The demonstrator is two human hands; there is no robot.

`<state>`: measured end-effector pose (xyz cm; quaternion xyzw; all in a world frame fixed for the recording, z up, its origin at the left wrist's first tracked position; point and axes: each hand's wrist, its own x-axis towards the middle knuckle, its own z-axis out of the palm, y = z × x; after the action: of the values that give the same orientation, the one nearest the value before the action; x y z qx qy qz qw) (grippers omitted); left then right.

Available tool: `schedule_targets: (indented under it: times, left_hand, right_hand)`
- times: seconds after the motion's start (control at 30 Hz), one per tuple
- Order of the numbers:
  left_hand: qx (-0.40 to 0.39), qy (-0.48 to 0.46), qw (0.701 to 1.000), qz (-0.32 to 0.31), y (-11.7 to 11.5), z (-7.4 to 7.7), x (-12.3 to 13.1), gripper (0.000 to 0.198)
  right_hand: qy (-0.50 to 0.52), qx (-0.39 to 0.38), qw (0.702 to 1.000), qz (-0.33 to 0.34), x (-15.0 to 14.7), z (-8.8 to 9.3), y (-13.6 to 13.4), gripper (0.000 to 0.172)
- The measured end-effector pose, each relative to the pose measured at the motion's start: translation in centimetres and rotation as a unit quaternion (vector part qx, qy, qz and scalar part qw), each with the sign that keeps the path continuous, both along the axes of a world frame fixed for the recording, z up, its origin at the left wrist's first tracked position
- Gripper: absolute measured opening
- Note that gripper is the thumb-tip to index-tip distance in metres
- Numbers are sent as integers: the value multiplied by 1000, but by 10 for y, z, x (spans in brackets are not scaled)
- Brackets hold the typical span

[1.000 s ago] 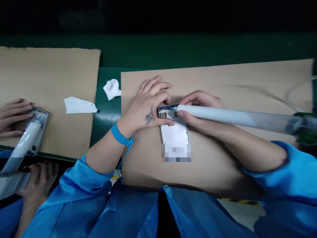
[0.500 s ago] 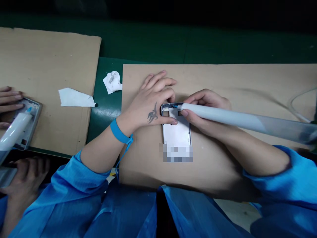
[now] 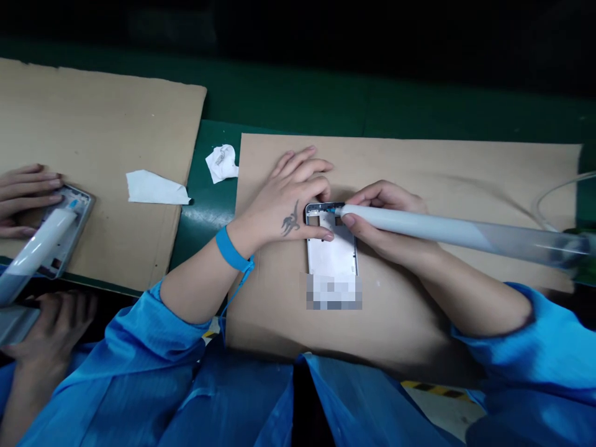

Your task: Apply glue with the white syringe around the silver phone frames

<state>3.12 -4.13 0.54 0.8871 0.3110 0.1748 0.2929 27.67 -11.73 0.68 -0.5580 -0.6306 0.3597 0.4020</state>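
Observation:
A phone frame (image 3: 331,256), silver-white with a dark top edge, lies flat on the brown cardboard in front of me. My left hand (image 3: 288,202) rests at its upper left, thumb across the frame and index finger bent at the top edge, holding it between them. In my right hand (image 3: 388,217) is the front end of a long white tube (image 3: 442,228), gripped between thumb and fingers. The tube's blue tip touches or hovers over the dark top part of the frame; which of the two is too small to tell.
At the left, another person's hand (image 3: 28,195) rests by a second phone frame (image 3: 74,230) under a white tube (image 3: 37,251). White paper scraps (image 3: 156,188) lie on the left cardboard (image 3: 107,136) and green table (image 3: 216,208). A pale cable (image 3: 552,192) curves at the right.
The whole view has shifted slightly, so the surroundings sit lower and farther right. Both my hands keep their hold, and the blue tip stays near the frame's top edge.

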Motion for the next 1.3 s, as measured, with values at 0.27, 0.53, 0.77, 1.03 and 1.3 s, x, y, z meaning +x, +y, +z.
schedule_targets:
  times: [0.27, 0.53, 0.77, 1.03, 1.3]
  left_hand:
    - [4, 2, 1000, 5, -1, -1, 0, 67]
    - [11, 6, 1000, 2, -1, -1, 0, 65]
    - [-13, -5, 1000, -3, 3, -1, 1, 67]
    - [-29, -15, 999, -3, 6, -2, 1, 69]
    - [-31, -8, 999, 2, 5, -1, 1, 70]
  right_hand:
    - [-2, -8, 1000, 5, 3, -3, 0, 36]
    - [1, -2, 1000, 10, 4, -2, 1, 39]
    - [-2, -3, 1000, 1, 5, -2, 1, 41]
    - [11, -3, 1000, 3, 4, 0, -1, 40]
    - [-3, 5, 1000, -11, 4, 0, -1, 43]
